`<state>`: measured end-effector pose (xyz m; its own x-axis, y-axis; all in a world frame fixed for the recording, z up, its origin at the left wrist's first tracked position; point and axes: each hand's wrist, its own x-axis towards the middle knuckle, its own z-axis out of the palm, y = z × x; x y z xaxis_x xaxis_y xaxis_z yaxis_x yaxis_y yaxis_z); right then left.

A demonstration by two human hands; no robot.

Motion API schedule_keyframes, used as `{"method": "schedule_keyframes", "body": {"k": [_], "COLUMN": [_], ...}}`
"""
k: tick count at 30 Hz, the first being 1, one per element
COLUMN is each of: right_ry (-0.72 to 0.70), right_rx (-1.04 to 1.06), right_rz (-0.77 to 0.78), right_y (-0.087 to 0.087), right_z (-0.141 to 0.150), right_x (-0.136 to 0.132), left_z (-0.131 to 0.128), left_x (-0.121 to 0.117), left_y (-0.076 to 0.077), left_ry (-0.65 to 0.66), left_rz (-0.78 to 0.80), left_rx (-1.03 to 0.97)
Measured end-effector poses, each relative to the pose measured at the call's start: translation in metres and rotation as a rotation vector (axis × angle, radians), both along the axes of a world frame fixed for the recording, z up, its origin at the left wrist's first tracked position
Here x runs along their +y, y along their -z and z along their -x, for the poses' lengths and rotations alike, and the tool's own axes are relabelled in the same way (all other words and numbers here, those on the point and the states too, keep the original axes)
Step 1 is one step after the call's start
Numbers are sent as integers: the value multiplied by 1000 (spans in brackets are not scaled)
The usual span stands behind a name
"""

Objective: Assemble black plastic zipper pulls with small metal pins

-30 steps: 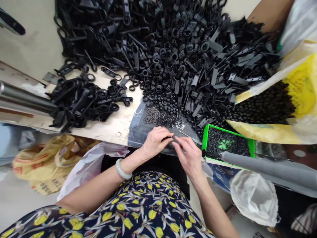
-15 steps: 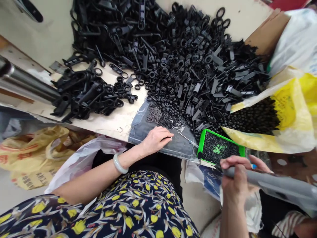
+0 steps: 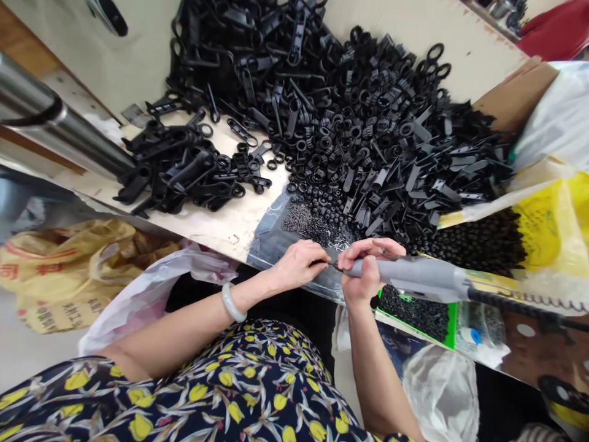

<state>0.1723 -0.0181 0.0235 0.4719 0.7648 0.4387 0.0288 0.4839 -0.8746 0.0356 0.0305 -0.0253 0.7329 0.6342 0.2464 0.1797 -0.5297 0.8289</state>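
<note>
My left hand (image 3: 301, 264), with a pale bangle (image 3: 234, 302) on its wrist, pinches a small dark part over the front of the work mat (image 3: 271, 239). The fingers hide most of that part. My right hand (image 3: 361, 285) is wrapped round a grey electric screwdriver (image 3: 414, 277), which lies nearly level with its tip pointing left at my left fingertips. Whether the tip touches the part I cannot tell. Just behind the hands are a heap of tiny brownish pieces (image 3: 297, 217) and some silvery pins (image 3: 340, 243).
A large heap of black plastic parts (image 3: 294, 110) covers the back of the table. A smaller pile (image 3: 193, 169) lies left. Below the screwdriver sits a green tray (image 3: 453, 328) of tiny black pieces. A yellow-and-white bag (image 3: 547, 227) stands right, a metal post (image 3: 87, 135) left.
My right hand has brought the screwdriver left and forward, from beside the green tray to my left fingertips. My left hand keeps its pinch. The camera view has shifted slightly.
</note>
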Motion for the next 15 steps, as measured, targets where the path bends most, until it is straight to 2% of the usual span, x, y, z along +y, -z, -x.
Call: {"method": "schedule_keyframes", "body": {"k": [5, 11, 15], "right_ry": [6, -26, -12], "right_rx": [-53, -41, -80], "right_rz": [43, -6, 96], "right_y": [1, 8, 13], "right_z": [1, -1, -2], "right_x": [2, 3, 1], "left_z": [-2, -1, 0], "left_x": [0, 0, 0], "left_y": [1, 4, 7], "left_ry": [-4, 10, 13], "left_rz": [6, -12, -12], "left_rx": [-5, -7, 3]}}
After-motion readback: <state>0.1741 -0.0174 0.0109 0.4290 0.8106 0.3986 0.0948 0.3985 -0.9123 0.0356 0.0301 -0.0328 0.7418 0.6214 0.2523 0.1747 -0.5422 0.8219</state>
